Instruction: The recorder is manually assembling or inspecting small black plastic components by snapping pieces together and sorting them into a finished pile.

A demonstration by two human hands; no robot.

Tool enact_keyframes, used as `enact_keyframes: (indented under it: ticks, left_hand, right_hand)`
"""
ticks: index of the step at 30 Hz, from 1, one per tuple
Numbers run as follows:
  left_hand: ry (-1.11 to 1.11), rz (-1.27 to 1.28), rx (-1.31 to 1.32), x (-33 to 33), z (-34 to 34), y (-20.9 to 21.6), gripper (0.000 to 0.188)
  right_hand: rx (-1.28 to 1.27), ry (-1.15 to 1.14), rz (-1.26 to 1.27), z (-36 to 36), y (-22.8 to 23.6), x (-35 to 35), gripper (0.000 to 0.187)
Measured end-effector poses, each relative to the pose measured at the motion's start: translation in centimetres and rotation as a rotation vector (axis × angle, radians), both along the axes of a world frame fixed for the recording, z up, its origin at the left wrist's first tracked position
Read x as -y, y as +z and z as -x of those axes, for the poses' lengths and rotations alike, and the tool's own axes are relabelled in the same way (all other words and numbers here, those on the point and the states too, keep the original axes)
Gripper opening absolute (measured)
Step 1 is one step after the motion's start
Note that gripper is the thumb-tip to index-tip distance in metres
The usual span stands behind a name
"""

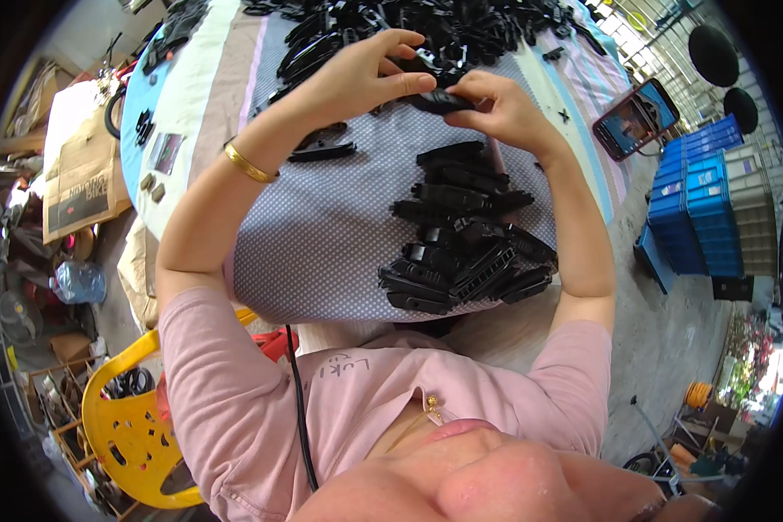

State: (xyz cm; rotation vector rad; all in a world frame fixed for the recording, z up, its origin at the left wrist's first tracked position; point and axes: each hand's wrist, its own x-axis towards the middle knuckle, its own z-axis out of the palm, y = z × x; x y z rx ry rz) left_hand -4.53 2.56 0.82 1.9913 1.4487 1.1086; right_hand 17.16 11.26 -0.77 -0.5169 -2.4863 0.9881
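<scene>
Over the far half of the cloth-covered table, my right hand (509,111) pinches a black plastic part (439,102) between thumb and fingers. My left hand (370,74) is just left of that part, fingers and thumb apart, with no object seen between them. Beyond both hands spreads a large heap of black plastic parts (322,42). Closer to me, right of the middle, lies a stacked pile of long black plastic parts (470,230). A few more loose black parts (322,153) rest under my left wrist.
A phone (635,120) is held up at the table's right edge. Blue and grey crates (705,196) stand on the floor to the right. A yellow plastic chair (130,426) is at my lower left. Cardboard (87,187) and a water bottle (78,283) are on the left.
</scene>
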Motion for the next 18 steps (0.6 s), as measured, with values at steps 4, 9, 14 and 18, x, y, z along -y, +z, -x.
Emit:
enact_keyframes:
  ticks: [4, 9, 14, 18]
  left_hand:
    - [0.020, -0.110, -0.567, 3.3, 3.3, 2.0, 0.066]
    - [0.244, 0.020, -0.911, 8.8, 5.7, -1.3, 0.090]
    - [0.386, 0.004, -0.835, 9.4, 7.1, -4.8, 0.084]
    - [0.431, -0.042, -0.819, 6.4, 5.9, -5.0, 0.081]
  right_hand:
    - [0.120, 0.138, 0.033, 0.6, -0.6, 0.6, 0.029]
    - [0.239, 0.169, 0.029, 0.5, -0.7, 0.7, 0.029]
    - [0.291, 0.166, -0.085, 0.5, -0.1, 1.3, 0.036]
    - [0.424, 0.168, 0.105, 0.1, 0.6, 1.1, 0.037]
